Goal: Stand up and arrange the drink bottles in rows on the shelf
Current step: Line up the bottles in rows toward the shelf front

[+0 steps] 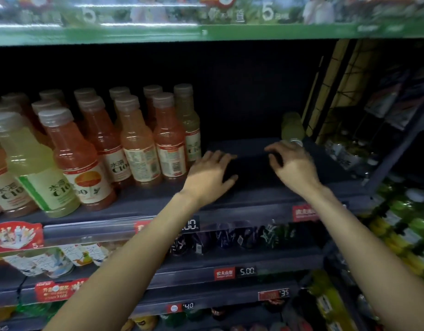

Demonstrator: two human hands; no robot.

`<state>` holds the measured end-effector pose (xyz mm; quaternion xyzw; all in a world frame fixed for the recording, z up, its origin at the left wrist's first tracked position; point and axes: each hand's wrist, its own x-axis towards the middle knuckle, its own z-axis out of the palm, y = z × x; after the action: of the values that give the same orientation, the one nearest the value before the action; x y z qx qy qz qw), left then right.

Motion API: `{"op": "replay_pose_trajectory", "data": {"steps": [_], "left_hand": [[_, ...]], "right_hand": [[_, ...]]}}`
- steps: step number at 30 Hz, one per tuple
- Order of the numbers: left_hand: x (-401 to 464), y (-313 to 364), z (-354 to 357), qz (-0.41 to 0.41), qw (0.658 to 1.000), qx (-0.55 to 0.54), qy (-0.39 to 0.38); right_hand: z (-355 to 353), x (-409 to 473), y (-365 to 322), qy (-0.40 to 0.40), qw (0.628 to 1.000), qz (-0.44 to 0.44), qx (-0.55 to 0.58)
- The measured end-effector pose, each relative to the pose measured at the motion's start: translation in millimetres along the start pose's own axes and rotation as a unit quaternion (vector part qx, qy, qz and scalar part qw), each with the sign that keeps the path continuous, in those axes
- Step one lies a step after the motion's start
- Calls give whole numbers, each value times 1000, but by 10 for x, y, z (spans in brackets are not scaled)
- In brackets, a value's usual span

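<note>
Drink bottles stand upright in rows on the L half of the dark shelf: mostly orange-pink ones w/ grey caps, plus a pale yellow-green one at front L and another pale one at the R end of the group, back row. One more yellow-green bottle lies tipped over at the back R of the shelf, cap end toward the camera, well apart from the rows. The R half of the shelf betw. them is bare.

Left hand is over the bare shelf just R of the standing group, fingers loosely spread, grasping nothing. Right hand is just in front of the lying bottle, fingers curled but loose, palm down; can't tell if fingertips touch the cap, nothing gripped.

Price tags run along the shelf's front edge; more drinks on lower shelves, blurred.
</note>
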<state>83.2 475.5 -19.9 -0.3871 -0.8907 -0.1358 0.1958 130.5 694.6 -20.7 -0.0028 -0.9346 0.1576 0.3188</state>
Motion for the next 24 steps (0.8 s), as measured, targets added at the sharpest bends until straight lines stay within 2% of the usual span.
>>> {"op": "replay_pose_trajectory", "data": {"steps": [3, 5, 10, 13, 15, 17, 20, 24], "left_hand": [[176, 77, 163, -13, 994, 30, -102], [239, 77, 231, -35, 987, 39, -153], [271, 54, 201, -26, 988, 33, -148], [308, 53, 183, -30, 988, 37, -145], [334, 66, 191, -35, 991, 24, -123], [338, 82, 209, -39, 996, -10, -83], [341, 173, 208, 10, 994, -108, -26], [419, 317, 110, 84, 983, -162, -3]], "right_hand": [[-35, 164, 383, -117, 978, 113, -128], [13, 260, 512, -167, 967, 163, -101], [61, 357, 554, -137, 972, 181, -57], [-62, 260, 461, -157, 966, 192, -68], [-189, 83, 389, -140, 971, 185, -54], [-332, -131, 277, -91, 984, 152, -27], [-541, -385, 62, -12, 991, 135, -7], [-790, -471, -308, 82, 980, 101, 153]]}}
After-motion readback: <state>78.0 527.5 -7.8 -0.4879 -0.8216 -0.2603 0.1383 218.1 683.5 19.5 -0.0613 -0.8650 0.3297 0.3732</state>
